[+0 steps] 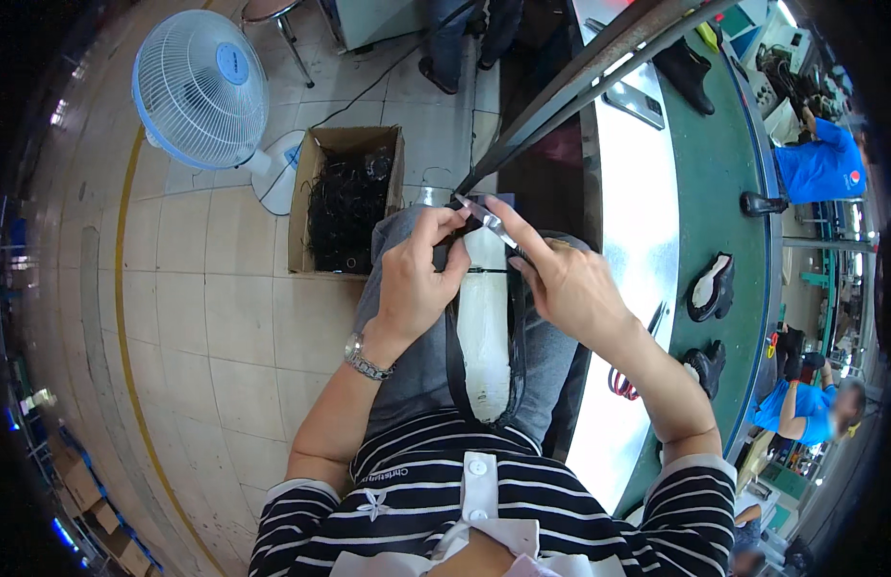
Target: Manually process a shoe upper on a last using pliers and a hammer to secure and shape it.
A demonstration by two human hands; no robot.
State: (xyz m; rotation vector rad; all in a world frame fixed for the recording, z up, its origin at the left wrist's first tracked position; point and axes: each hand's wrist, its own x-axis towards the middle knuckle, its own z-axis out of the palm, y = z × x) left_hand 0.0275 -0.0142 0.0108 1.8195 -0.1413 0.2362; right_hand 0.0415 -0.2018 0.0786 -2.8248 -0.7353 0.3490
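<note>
A shoe (pixel 486 337), sole side up, rests on my lap; its long white underside is framed by black upper material and crossed by a thin dark line. My left hand (pixel 417 279) curls at the far left edge of it, its fingertips closed near the black edge; exactly what they pinch is too small to see. My right hand (pixel 570 288) grips a slim shiny metal tool (pixel 495 229), forefinger stretched along it and thumb beside the shoe. The tool's narrow end reaches the left fingertips over the shoe's far end. Its kind is not clear.
A cardboard box (pixel 298 207) of black scraps stands ahead left, beside a white fan (pixel 200 91). A slanted metal bar (pixel 561 91) rises ahead. To the right are a metal ledge (pixel 638 221) with a phone (pixel 635 104) and a green belt (pixel 700 192) carrying shoes. Co-workers sit beyond.
</note>
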